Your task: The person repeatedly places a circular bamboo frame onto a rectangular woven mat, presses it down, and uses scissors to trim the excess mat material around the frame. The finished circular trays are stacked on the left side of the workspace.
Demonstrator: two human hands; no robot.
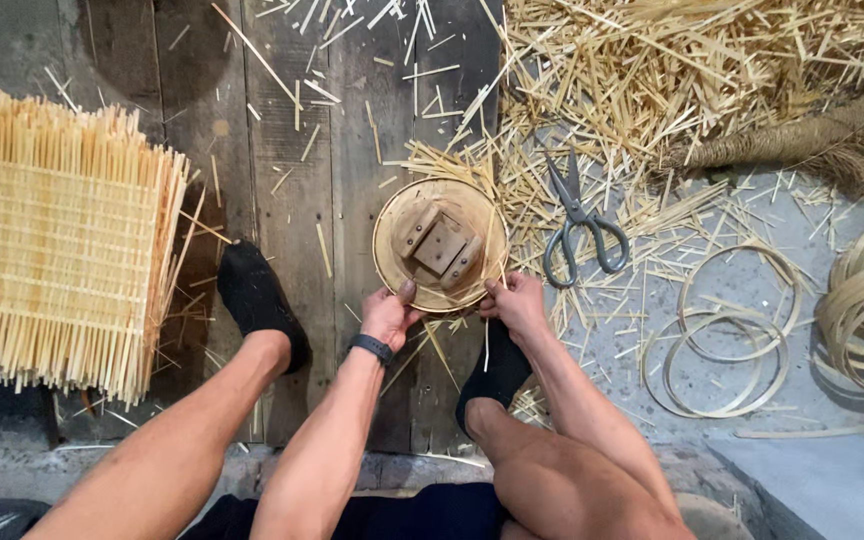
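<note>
Round bamboo basket (440, 245), wooden block (440, 246) inside; both hands' fingers (404, 292) pinching rim.

The round form (439, 245) looks like pale matt wood, with rough wooden blocks (440, 247) on it. The floor planks (282, 120) are grey, weathered, rough wood. The scissors (580, 222) are dull dark metal. The strips (652, 70), hoops (722, 350) and woven mats (57, 245) are dry, matt, pale bamboo
</note>
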